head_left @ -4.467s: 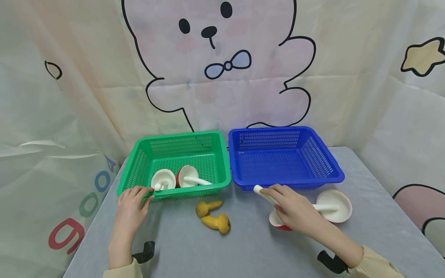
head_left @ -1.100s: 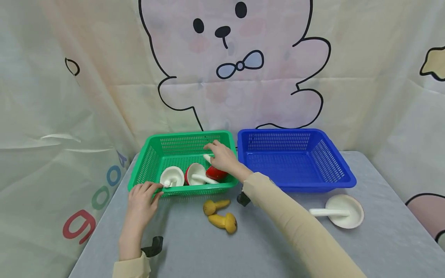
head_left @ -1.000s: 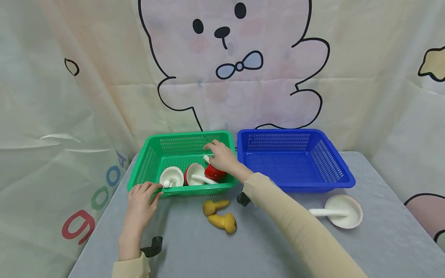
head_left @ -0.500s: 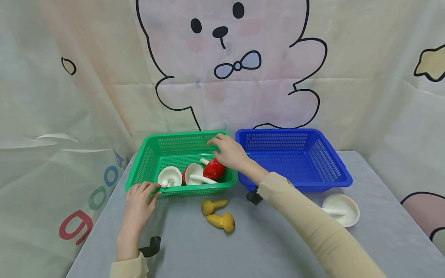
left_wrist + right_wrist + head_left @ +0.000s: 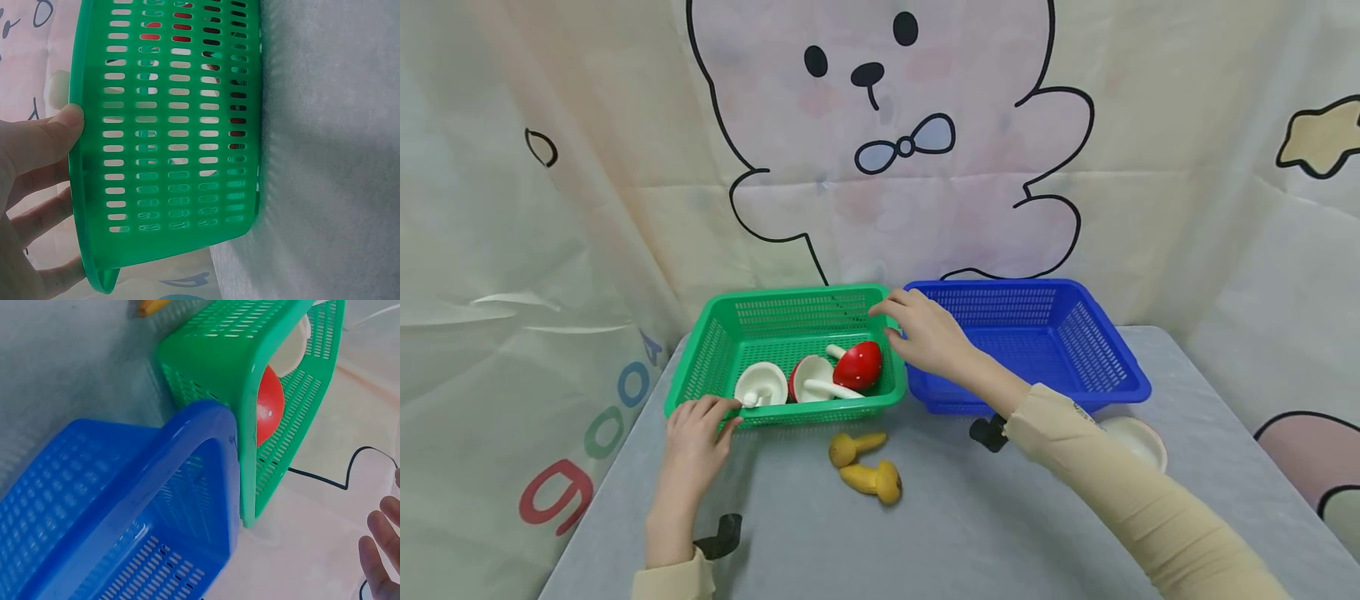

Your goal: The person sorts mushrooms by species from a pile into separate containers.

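My left hand (image 5: 696, 442) holds the front rim of the green basket (image 5: 812, 414), thumb (image 5: 67, 120) outside and fingers over the edge. Inside this basket lie three toy mushrooms: a white-gilled mushroom (image 5: 769, 377) by my left fingers, a tilted red-edged mushroom (image 5: 808, 372), and a red-capped mushroom (image 5: 859, 365) with white dots on its side at the right end. Nothing is in my right hand (image 5: 931, 335), its fingers spread and loosely bent over where the two baskets meet. In the right wrist view its fingertips show at the right edge, away from the red cap (image 5: 270, 406).
A blue basket (image 5: 1037, 400) stands right beside the green one. Two small yellow-brown mushrooms (image 5: 844, 450) lie on the grey tabletop (image 5: 940, 533) in front. My right sleeve partly covers a large white-gilled mushroom (image 5: 1138, 437) at the right. A printed curtain (image 5: 1165, 208) hangs behind.
My right hand carried the red-capped mushroom from the table's right side into the green basket and let it go. It has since drawn back rightward. The left hand stays on the rim.
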`<state>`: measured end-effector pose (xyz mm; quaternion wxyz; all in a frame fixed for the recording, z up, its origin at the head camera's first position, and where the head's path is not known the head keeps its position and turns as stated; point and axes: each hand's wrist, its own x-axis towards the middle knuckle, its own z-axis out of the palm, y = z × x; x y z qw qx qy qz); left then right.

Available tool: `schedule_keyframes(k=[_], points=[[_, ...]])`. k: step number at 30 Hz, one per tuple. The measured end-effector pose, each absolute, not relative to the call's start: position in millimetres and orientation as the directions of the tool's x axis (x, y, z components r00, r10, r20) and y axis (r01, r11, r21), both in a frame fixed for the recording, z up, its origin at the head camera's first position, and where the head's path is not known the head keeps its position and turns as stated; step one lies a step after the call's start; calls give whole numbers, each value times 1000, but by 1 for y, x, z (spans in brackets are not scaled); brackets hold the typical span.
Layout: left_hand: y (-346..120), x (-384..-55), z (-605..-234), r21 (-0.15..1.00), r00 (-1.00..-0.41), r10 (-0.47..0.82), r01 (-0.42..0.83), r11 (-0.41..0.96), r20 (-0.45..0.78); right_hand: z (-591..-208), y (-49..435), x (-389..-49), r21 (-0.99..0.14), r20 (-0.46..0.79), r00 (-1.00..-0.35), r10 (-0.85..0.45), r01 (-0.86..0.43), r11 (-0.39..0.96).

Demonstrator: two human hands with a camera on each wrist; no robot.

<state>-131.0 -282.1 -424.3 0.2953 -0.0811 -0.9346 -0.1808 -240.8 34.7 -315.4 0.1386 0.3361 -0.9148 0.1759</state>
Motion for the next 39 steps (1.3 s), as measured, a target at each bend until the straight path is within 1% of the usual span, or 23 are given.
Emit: schedule_keyframes(k=[5,9,12,20,26,29,35,39], points=[[-282,-130,-424,302,-819,37,253,919,572,-315,50,-228,-237,413,-713,-567,-685,689],[-281,-129,-423,312,-834,30,239,919,550,-316,61,-218,-224,438,-692,-575,-703,675],[-281,-128,-423,313,-836,27,235,920,549,-319,68,-211,-211,449,-676,-585,-716,665],[-281,-129,-423,301,-835,35,236,924,549,-330,95,-192,-132,497,-617,-610,-748,650],[-281,-129,-423,292,-825,40,244,925,564,-343,119,-180,-77,531,-578,-620,-761,644],[-281,-129,-423,291,-823,38,243,925,567,-349,130,-175,-63,534,-575,-620,-759,648],[-280,-128,-423,294,-833,39,238,926,552,-359,151,-167,-65,530,-594,-605,-740,669],[-280,-128,-423,298,-833,35,236,925,552,-366,165,-162,-44,548,-579,-604,-741,670]])
